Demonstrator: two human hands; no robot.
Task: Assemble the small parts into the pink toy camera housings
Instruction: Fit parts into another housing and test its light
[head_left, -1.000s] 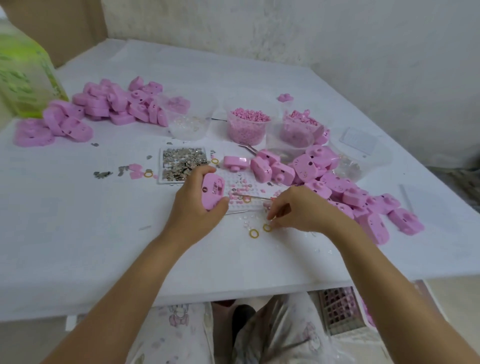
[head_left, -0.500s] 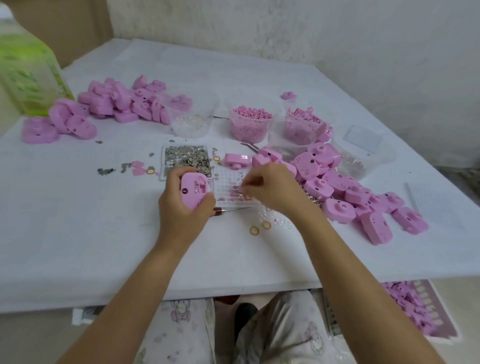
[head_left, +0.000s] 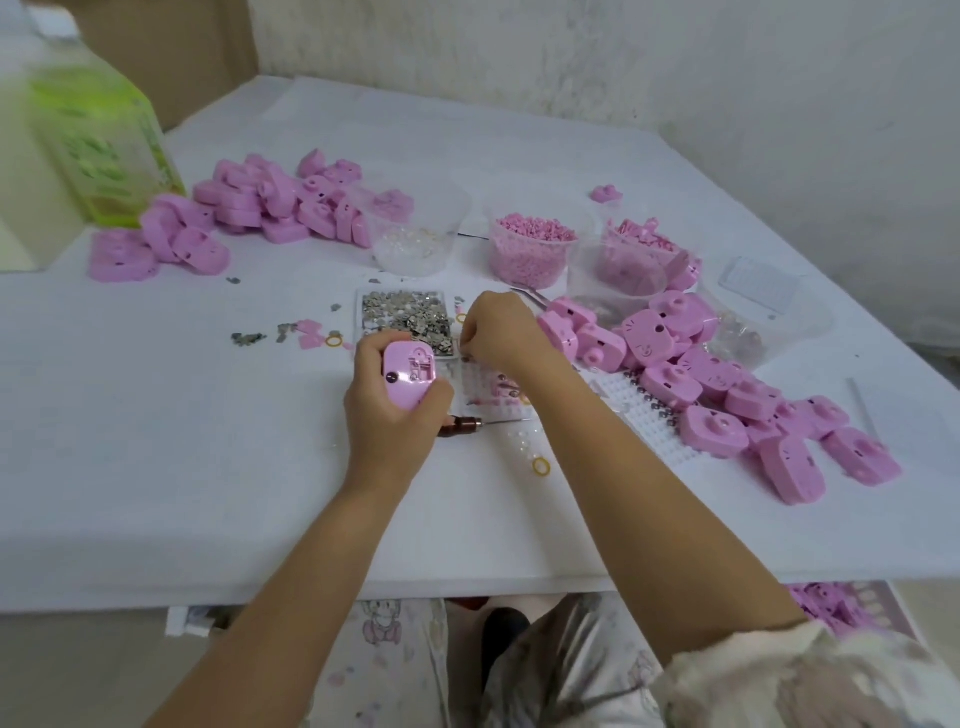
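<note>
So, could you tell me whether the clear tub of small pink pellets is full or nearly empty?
Full: pink pellets fill the clear tub to about its rim.

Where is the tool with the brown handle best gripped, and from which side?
Pinch the tool by its thick brown handle; the metal shaft pointing right is too thin. It lies flat on the table, so come from above, from the near side: the left hand overlaps the handle's left end.

On the table lies a tray of metal parts; behind-left of it one heap of housings, right of it another heap, behind-right the tubs, just before it one housing.
</note>
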